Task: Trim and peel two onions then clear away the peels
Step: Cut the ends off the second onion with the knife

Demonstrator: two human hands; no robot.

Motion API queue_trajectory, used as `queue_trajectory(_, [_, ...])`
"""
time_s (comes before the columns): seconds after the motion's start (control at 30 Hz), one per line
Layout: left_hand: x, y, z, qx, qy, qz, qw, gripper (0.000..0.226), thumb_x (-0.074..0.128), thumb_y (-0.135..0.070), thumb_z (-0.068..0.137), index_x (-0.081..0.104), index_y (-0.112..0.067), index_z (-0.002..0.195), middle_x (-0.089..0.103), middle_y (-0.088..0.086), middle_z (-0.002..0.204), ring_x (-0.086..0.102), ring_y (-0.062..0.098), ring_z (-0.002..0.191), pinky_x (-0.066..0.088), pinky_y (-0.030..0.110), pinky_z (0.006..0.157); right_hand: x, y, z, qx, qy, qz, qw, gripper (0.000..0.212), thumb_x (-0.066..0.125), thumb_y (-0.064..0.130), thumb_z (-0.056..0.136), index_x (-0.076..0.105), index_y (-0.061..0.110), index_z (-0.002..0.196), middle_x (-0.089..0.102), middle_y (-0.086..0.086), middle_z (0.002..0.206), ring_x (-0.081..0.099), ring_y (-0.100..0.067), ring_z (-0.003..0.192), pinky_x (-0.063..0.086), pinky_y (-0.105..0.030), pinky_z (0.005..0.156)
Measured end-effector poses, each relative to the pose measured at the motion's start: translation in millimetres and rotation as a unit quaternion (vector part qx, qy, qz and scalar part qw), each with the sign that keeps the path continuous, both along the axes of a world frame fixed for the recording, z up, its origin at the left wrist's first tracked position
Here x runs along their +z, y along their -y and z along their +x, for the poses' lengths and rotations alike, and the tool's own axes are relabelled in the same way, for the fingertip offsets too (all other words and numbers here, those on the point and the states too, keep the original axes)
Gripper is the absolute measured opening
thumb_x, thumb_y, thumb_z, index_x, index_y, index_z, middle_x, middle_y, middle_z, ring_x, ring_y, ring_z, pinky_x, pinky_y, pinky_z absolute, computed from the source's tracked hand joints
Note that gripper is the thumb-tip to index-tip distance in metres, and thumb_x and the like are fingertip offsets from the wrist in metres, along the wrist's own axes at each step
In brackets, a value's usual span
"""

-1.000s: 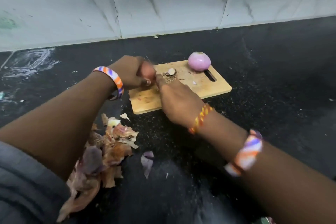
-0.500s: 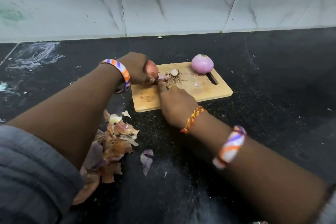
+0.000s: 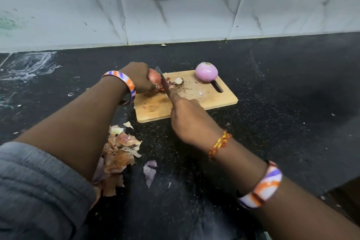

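- Two hands work at the board's left edge: the left hand curls its fingers over the unpeeled onion, pinning it on the board near the far-left corner.
- Right hand has its fingers wrapped round the knife handle, with what looks like the forefinger laid along the blade's back; the handle itself is hidden, so I cannot tell the grip more exactly.
- Knife blade stands on edge just beside the onion's right end, tip pointing away from the person.
- Cut root end lies on the board just right of the blade, with loose fibres round it.
- Peeled onion sits at the board's far edge, by the slot, well apart from both hands.
- Peels are heaped on the counter off the board's near-left corner, partly under the left forearm; one purple scrap lies just right of the heap.
- Step in hand, as I judge it: trimming the second onion, one end seemingly off.
- Next move calls for turning the onion, trimming the other end, then nicking the skin to strip it, with the left fingertips kept clear of the edge.
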State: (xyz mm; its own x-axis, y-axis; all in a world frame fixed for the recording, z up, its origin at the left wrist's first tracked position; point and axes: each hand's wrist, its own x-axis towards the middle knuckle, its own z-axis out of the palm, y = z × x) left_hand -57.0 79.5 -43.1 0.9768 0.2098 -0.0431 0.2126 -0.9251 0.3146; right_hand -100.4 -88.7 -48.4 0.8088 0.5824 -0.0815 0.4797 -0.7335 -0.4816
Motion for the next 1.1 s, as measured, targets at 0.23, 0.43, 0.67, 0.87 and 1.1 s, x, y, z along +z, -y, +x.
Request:
queue_trajectory(0.23, [4.6,2.5,8.4,-0.007,-0.034,0.014,0.999,0.043,0.063,-0.029,0.083,0.055,0.003,0.111,0.054,0.013,0.094,0.048,0.025,0.086,0.038,0.033,0.073,-6.7,9.4,-15.1,0.024,0.019,-0.127,0.991,0.07,0.038,0.005,0.093,0.0,0.018,0.15,0.049,-0.017,0.119,0.052,-0.034,0.109,0.044,-0.042,0.086])
queue_trajectory(0.43, [2.4,-1.9,6.5,-0.002,-0.023,0.016,1.0,0.044,0.064,-0.03,0.082,0.058,0.004,0.11,0.062,0.021,0.108,0.051,0.028,0.087,0.042,0.034,0.078,-11.6,10.5,-16.5,0.041,0.021,-0.122,0.991,0.074,0.041,0.002,0.092,-0.002,0.016,0.15,0.049,-0.019,0.12,0.053,-0.033,0.109,0.044,-0.042,0.088])
queue_trajectory(0.67, [2.0,-1.7,1.8,0.006,-0.02,0.011,1.0,0.042,0.063,-0.03,0.084,0.058,0.005,0.107,0.06,0.02,0.1,0.049,0.028,0.085,0.041,0.034,0.077,-2.6,-8.0,0.0,0.028,0.033,-0.1,0.994,0.064,0.039,0.006,0.093,0.009,0.012,0.15,0.051,-0.018,0.121,0.055,-0.031,0.106,0.045,-0.038,0.083])
queue_trajectory(0.87, [2.4,-4.6,0.5,0.007,-0.037,0.01,0.999,0.04,0.064,-0.03,0.083,0.059,0.004,0.104,0.057,0.016,0.093,0.05,0.028,0.084,0.04,0.031,0.072,-4.5,12.2,-13.8,0.041,0.012,-0.124,0.991,0.073,0.042,0.004,0.092,0.001,0.019,0.151,0.049,-0.016,0.119,0.053,-0.03,0.106,0.045,-0.038,0.086])
queue_trajectory(1.1, [3.6,-2.7,7.7,0.007,-0.053,0.024,0.998,0.039,0.062,-0.033,0.083,0.06,0.002,0.1,0.056,0.014,0.089,0.051,0.029,0.082,0.04,0.032,0.072,6.9,-1.1,14.6,0.001,0.002,-0.009,1.0,0.059,0.034,0.003,0.093,0.018,0.015,0.148,0.055,-0.015,0.111,0.057,-0.034,0.101,0.043,-0.032,0.076])
